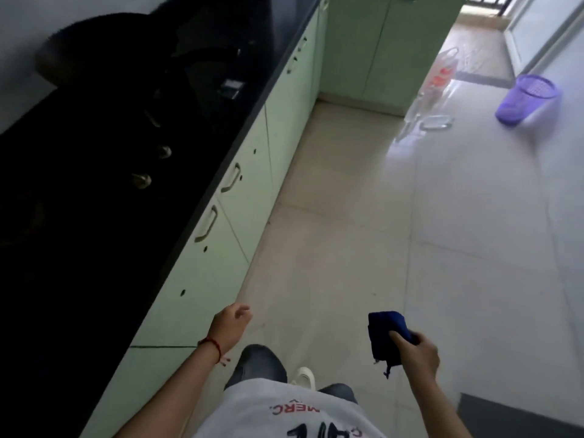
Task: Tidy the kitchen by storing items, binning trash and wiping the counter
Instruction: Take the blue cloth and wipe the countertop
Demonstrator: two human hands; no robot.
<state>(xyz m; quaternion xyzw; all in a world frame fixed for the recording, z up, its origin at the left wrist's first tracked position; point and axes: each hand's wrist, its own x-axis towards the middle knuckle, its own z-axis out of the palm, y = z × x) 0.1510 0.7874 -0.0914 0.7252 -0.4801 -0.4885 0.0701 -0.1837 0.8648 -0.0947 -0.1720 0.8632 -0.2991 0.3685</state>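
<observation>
Single head-worn view, angled forward and down along the counter (189, 147) and floor (379, 232), hands near.

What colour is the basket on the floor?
The basket is light purple with a mesh of small holes; the head view shows it, far right.

Home kitchen: dark counter (132, 216) running along left wall, stove knobs (142, 180) showing on it, pale green cabinets (240, 197) sitting beneath, tiled floor (379, 248) stretching ahead, purple bin (524, 99) standing far right.
</observation>
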